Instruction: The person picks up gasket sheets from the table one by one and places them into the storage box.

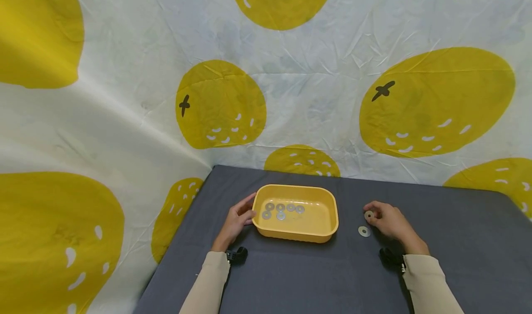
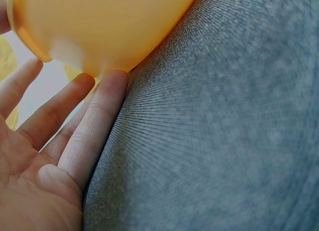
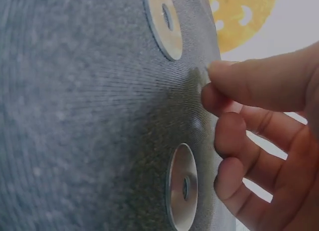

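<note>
While the left hand (image 1: pixel 232 221), half spread, grips the yellow tray (image 1: pixel 317 218) at nine o'clock, the right hand (image 1: pixel 390 220), fingers curled into a pinch off the tray's three o'clock side, holds one washer (image 1: pixel 367 215) near a loose washer (image 1: pixel 361 231) lying toward seven o'clock.

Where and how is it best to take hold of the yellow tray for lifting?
Grip the yellow tray probably at its two short end walls, under the rim, coming from left and right: it is longer across than front to back, stands flat, and its loose washers lie toward the left end, where the left hand holds it.
</note>
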Demonstrator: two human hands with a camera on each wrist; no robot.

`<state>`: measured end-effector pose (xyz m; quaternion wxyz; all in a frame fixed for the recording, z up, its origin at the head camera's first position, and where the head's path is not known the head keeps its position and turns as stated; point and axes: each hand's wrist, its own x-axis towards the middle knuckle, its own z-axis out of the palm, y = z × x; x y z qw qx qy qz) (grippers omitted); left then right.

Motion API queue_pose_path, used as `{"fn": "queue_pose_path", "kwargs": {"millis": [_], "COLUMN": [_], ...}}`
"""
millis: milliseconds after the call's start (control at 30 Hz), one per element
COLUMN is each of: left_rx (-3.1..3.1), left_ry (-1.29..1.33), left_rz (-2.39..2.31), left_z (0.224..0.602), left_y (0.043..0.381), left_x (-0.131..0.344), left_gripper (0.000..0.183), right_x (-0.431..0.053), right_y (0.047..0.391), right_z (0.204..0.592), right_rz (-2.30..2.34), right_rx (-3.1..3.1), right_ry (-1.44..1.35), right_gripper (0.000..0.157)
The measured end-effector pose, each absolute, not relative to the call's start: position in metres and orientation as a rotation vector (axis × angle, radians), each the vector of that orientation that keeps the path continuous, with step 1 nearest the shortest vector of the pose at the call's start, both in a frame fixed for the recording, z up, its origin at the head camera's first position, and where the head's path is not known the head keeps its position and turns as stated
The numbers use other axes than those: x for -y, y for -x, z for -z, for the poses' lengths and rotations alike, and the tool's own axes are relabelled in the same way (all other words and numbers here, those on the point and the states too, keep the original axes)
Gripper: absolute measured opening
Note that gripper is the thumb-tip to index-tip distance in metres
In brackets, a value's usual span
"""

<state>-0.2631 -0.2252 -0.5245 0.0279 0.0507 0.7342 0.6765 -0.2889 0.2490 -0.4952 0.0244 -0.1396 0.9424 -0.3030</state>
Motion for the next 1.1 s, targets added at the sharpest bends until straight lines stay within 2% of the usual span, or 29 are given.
{"fn": "queue_pose_path", "kwargs": {"millis": [600, 1100], "left_rx": [-2.264, -2.273], "left_ry": [-0.159, -0.146], "left_rz": [-2.079, -2.076], "left_z": [0.524, 0.524], "left_y": [0.263, 0.264], "left_x": [0.227, 0.225], "left_gripper": [0.059, 0.058], "right_x": [-0.235, -0.22], "right_y": [0.287, 0.283], "right_z": [0.475, 0.46], "right_rz": [1.23, 1.177], "right_rx": [-2.792, -2.87], "right_ry": [0.33, 0.398], "right_gripper": [0.041, 0.036]}}
